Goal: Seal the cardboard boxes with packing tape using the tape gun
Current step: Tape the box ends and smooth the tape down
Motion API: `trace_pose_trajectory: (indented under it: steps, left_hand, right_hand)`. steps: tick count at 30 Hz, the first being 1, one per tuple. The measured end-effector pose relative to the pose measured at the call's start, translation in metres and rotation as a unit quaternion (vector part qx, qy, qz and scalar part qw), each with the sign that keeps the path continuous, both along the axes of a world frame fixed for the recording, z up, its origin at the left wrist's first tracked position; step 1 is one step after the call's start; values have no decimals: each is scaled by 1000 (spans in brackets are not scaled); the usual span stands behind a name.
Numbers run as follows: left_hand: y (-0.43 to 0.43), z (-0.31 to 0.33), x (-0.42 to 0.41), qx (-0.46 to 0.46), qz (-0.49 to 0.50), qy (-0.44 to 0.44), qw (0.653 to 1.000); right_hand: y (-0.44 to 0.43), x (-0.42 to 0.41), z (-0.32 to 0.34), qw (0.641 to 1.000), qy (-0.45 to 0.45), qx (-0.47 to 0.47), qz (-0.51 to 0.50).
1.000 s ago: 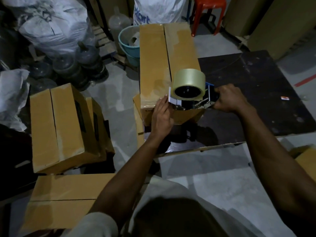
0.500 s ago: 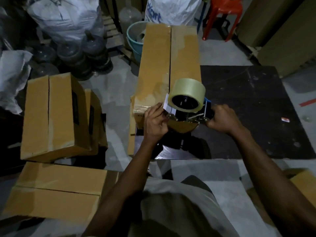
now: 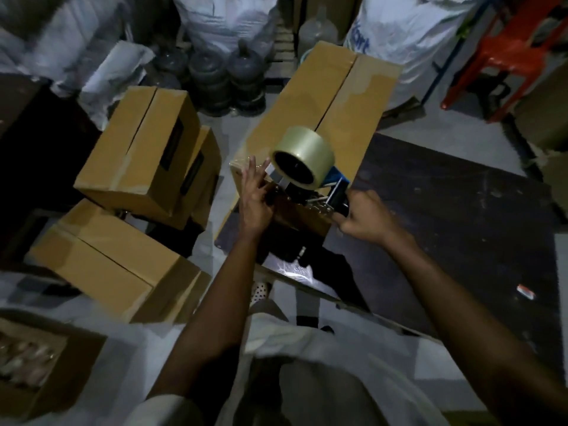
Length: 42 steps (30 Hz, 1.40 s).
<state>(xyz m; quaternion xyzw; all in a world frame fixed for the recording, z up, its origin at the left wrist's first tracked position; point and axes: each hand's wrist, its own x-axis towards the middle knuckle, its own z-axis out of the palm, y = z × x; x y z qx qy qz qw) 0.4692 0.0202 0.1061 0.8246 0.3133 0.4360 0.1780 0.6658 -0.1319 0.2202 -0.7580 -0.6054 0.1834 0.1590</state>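
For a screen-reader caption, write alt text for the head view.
A person's right hand grips the handle of a tape gun with a clear tape roll at the near end of a long cardboard box; the left hand rests straight fingers on the box beside it. Other cardboard boxes lie to the left.

Both bare forearms reach forward. The left hand (image 3: 254, 195) is flat, its fingers (image 3: 250, 169) straight and a little spread, and presses on the cardboard box (image 3: 307, 96). The right hand (image 3: 364, 218) is curled round the handle of the tape gun (image 3: 338, 194).
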Motion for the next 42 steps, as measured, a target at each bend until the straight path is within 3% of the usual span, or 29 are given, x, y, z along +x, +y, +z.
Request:
trace_pose_trajectory:
  steps: [4,10,15,19,21,25,28,35,42]
  left_hand:
    - [-3,-4,1,-51,42,44,997]
    - [-6,3,1,-92,32,46,994]
    - [-21,14,9,-148,85,53,984]
    - [-65,25,46,-127,-17,60,990]
    - [-73,23,58,-114,-22,74,991]
    - [-64,2,49,41,14,238,970]
    - [-65,0,48,64,48,297,952]
    - [-71,0,51,33,70,274,959]
    - [-74,0,54,17,79,269,960]
  right_hand:
    - [-7,18,-7,1000,-20,15,19]
    - [-61,55,-21,995,-66,77,-2]
    - [-73,65,-33,994,-59,81,-32]
    - [-74,60,-37,995,3,49,-85]
    - [-74,58,-36,995,40,38,-87]
    - [-73,56,-32,994,47,37,-89]
    - [-73,56,-31,995,12,38,-87]
    - [-96,77,-33,995,-76,62,-38]
    - [-117,91,-42,994,-56,72,-56]
